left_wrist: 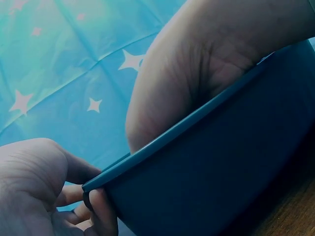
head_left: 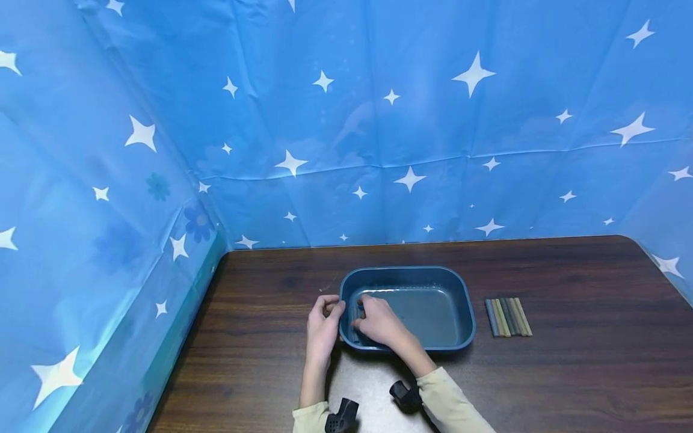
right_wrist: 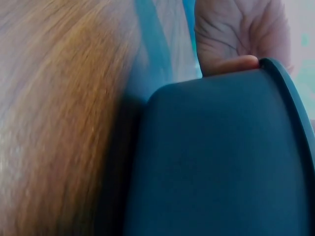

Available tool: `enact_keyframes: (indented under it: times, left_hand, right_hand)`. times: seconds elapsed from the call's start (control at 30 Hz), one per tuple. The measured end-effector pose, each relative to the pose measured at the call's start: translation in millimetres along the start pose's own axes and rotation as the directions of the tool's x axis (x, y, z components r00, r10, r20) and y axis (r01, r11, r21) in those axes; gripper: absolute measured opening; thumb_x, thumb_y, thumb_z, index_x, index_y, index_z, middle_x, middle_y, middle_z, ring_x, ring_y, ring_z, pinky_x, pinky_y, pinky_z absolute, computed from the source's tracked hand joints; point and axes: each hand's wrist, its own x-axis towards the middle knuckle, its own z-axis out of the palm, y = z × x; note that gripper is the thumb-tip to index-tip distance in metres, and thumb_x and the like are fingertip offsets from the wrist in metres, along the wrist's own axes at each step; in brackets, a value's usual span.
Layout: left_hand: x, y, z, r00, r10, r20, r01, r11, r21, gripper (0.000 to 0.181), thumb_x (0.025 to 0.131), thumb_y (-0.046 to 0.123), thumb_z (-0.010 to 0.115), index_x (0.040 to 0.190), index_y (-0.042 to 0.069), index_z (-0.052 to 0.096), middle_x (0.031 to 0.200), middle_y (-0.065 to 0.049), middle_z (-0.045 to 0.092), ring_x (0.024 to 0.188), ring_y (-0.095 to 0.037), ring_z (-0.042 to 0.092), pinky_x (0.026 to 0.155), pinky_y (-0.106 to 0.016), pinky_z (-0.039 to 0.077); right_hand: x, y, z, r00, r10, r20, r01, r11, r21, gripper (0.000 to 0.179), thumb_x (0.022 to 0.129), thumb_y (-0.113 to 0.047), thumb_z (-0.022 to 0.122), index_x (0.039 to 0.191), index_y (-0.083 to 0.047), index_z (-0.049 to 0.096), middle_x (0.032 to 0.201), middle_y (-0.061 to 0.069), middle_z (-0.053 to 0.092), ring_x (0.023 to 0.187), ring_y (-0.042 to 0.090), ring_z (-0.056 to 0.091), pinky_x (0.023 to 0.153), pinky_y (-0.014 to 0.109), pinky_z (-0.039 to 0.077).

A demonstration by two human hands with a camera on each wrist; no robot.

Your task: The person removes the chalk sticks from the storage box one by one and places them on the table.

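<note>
A dark blue rectangular tub (head_left: pixel 433 310) with rounded corners stands on the table. My left hand (head_left: pixel 323 325) grips its rim at the left end; in the left wrist view, the thumb of that hand (left_wrist: pixel 34 182) reaches over the rim while other fingers lie against the outer wall. Inside the tub, close to its left wall, my right hand (head_left: pixel 379 322) reaches down with bent fingers. The wall hides those fingertips in the left wrist view, and I cannot tell whether they pinch something. The right wrist view shows mostly the tub's outer side (right_wrist: pixel 221 152).
Several thin sticks (head_left: pixel 509 317) in blue, yellowish and dark green lie side by side to the right of the tub. The brown wooden table (head_left: pixel 590 307) ends at a blue curtain (head_left: pixel 346 120) with white stars, behind and at the left.
</note>
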Motion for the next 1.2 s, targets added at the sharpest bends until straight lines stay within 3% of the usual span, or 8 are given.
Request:
enact_keyframes:
  times: [0.2,0.43,0.7,0.97,1.2]
  left_hand:
    - [-0.1,2.6,2.3,1.000,-0.009,0.006,0.009,1.000,0.009,0.028,0.100,0.011,0.062,0.122,-0.007,0.062,0.099,-0.013,0.065,0.059,-0.014,0.049,0.046,-0.024,0.042]
    - [-14.7,30.7,4.3,1.000,0.003,0.000,-0.003,1.000,0.014,0.026,0.098,0.003,0.059,0.118,-0.013,0.060,0.096,-0.019,0.063,0.063,-0.019,0.051,0.047,-0.023,0.041]
    - [-0.6,3.9,5.7,1.000,-0.007,-0.023,0.008,1.000,0.023,0.028,0.099,0.009,0.061,0.121,-0.008,0.063,0.098,-0.016,0.065,0.068,-0.021,0.054,0.047,-0.024,0.041]
    - [1.0,1.7,2.8,1.000,-0.002,-0.023,0.003,1.000,0.018,0.027,0.098,0.012,0.064,0.119,-0.005,0.064,0.097,-0.012,0.066,0.068,-0.016,0.053,0.049,-0.025,0.043]
    - [0.3,2.5,1.3,1.000,-0.009,-0.024,0.009,1.000,0.015,0.026,0.098,0.011,0.064,0.118,-0.005,0.064,0.095,-0.011,0.065,0.067,-0.017,0.053,0.048,-0.025,0.043]
  right_hand:
    - [-0.4,-4,2,0.999,-0.035,0.028,0.034,0.999,0.027,0.017,0.093,-0.006,0.075,0.099,0.002,0.061,0.072,0.003,0.049,0.060,0.016,0.043,0.055,0.027,0.034]
    - [2.6,-7,3,1.000,-0.004,0.024,0.002,0.997,0.072,0.027,0.091,-0.001,0.075,0.112,0.006,0.061,0.077,0.006,0.056,0.067,0.019,0.053,0.060,0.031,0.044]
    - [5.9,-7,5,0.999,0.025,0.031,-0.028,0.995,0.095,0.026,0.090,0.001,0.072,0.112,0.007,0.060,0.079,0.007,0.055,0.069,0.020,0.051,0.061,0.031,0.042]
    - [6.7,-7,6,0.999,0.018,0.038,-0.021,0.995,0.098,0.037,0.085,0.001,0.074,0.118,0.009,0.060,0.089,0.012,0.061,0.075,0.022,0.052,0.066,0.034,0.045]
    - [7.0,-9,8,0.998,0.020,0.054,-0.026,0.993,0.114,0.044,0.087,0.003,0.074,0.126,0.010,0.055,0.078,0.006,0.055,0.069,0.018,0.051,0.062,0.031,0.042]
